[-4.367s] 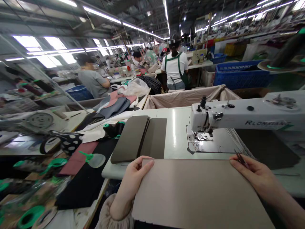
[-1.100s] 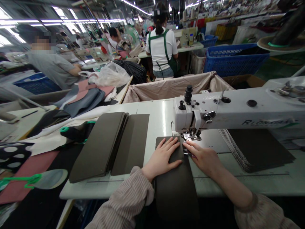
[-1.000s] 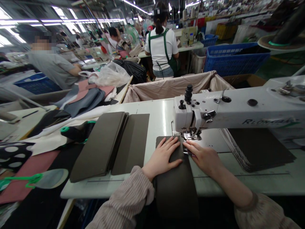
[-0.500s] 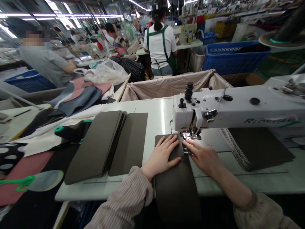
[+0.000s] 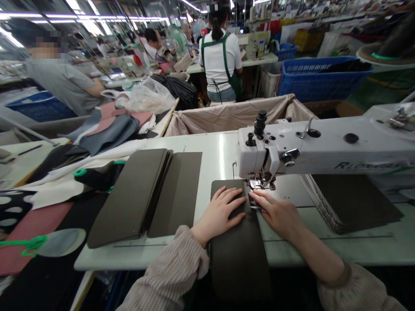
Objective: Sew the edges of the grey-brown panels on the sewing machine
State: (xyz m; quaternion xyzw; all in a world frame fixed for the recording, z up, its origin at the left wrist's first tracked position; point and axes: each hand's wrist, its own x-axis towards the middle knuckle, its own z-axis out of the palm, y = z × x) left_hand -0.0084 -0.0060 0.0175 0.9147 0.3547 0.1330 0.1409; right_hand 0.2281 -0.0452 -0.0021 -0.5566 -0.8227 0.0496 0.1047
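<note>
My left hand point(image 5: 220, 214) lies flat with fingers spread on a dark grey-brown panel point(image 5: 240, 263) of smooth, leather-like material. The panel's far end is beside the presser foot point(image 5: 259, 184) of a white sewing machine point(image 5: 324, 144), and its near end hangs over the table edge. My right hand point(image 5: 280, 216) rests at the panel's right edge, its fingertips just in front of the foot. Under its fingers shows a small metal tool point(image 5: 254, 207), apparently thread snips, mostly hidden by the hand.
Left of my hands lie a stack of matching panels point(image 5: 129, 198) and a single panel layer point(image 5: 178, 194). Another stack point(image 5: 353, 203) sits under the machine arm. A black thread cone point(image 5: 92, 178) and fabric scraps are further left. Beyond the table stands a cloth-lined bin point(image 5: 227, 116); co-workers sit farther off.
The panel has slid slightly away from me, along the foot. My left fingers have drawn back a little on it and spread. My right hand stays almost where it was.
</note>
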